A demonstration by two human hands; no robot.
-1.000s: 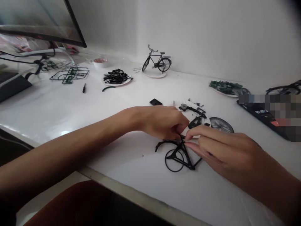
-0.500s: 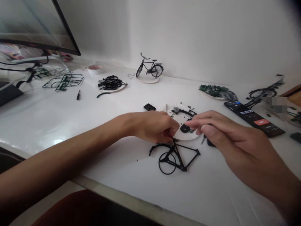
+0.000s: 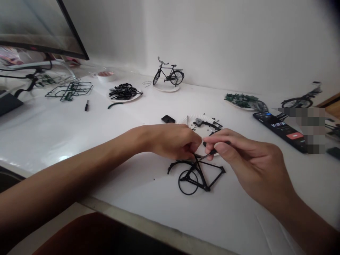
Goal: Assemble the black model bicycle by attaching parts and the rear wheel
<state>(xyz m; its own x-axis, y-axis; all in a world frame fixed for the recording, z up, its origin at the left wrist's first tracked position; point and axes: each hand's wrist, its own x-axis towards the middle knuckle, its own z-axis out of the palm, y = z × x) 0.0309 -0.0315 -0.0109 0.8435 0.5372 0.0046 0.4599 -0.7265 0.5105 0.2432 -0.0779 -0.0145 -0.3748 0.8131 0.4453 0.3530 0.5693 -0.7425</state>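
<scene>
A black model bicycle frame (image 3: pixel 204 175) with a ring and a curved mudguard lies flat on the white table. My left hand (image 3: pixel 172 140) pinches the frame's top end, fingers closed on it. My right hand (image 3: pixel 244 163) grips a small black screwdriver (image 3: pixel 209 153), its tip pointing at the spot where my left fingers hold the frame. Just behind my hands sits a white paper plate (image 3: pixel 198 118) with small black parts.
A finished model bicycle (image 3: pixel 168 75) stands at the back. A plate of black parts (image 3: pixel 124 92), green sprues (image 3: pixel 69 90), a small screwdriver (image 3: pixel 86 105) and a monitor (image 3: pixel 39 28) are at left. A phone (image 3: pixel 283 130), green parts (image 3: pixel 241 100) and another model bicycle (image 3: pixel 300 101) are at right.
My right hand left the frame, reached over the plate, and came back holding a small screwdriver aimed at the frame. My left hand stayed on the frame.
</scene>
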